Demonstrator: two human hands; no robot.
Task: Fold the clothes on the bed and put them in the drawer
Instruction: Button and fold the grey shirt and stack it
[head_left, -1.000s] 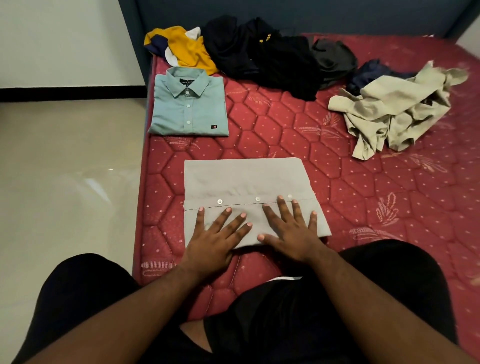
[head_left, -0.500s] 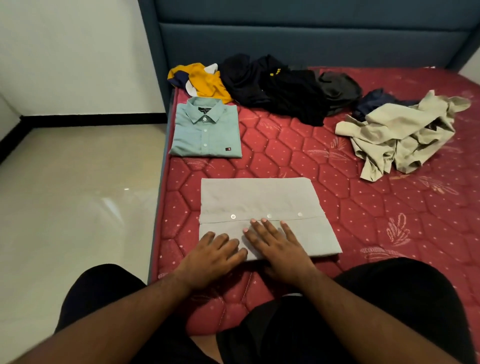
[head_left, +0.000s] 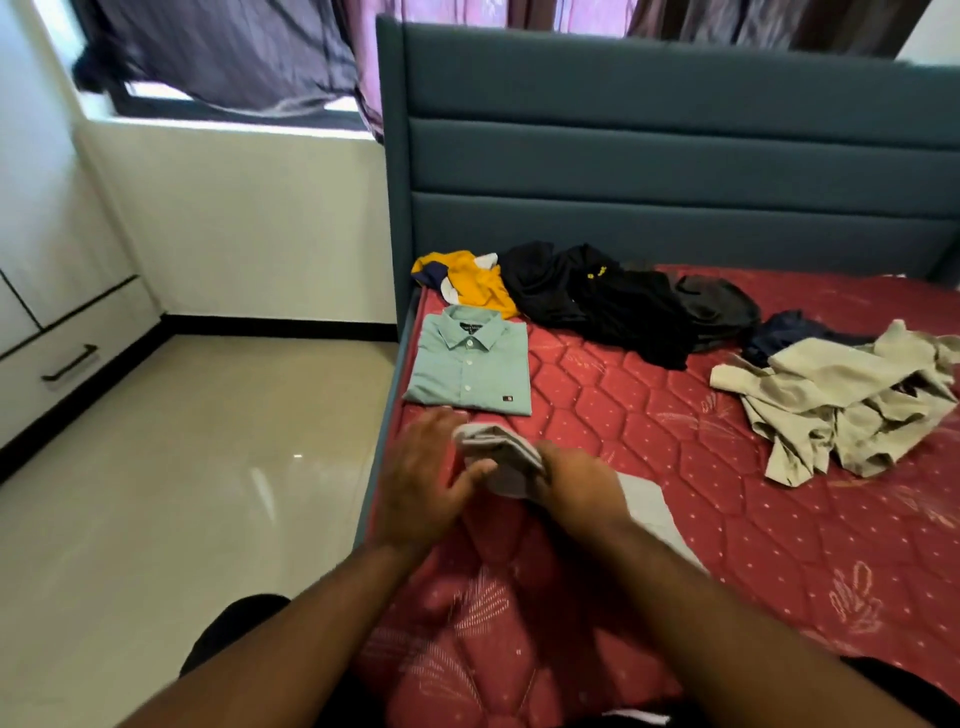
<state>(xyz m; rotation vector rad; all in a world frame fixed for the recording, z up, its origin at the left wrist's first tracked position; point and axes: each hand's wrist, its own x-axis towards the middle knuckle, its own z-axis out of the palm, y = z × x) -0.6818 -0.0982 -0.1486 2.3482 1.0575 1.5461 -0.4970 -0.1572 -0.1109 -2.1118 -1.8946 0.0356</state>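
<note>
Both hands held the folded grey shirt (head_left: 501, 460) lifted off the near left part of the bed (head_left: 779, 519): the left hand (head_left: 426, 478) gripped its left end with thumb curled over, and the right hand (head_left: 576, 483) clutched it from the right. Just beyond lay a folded green shirt (head_left: 470, 364); a drawer (head_left: 67, 364) sat far left.
</note>
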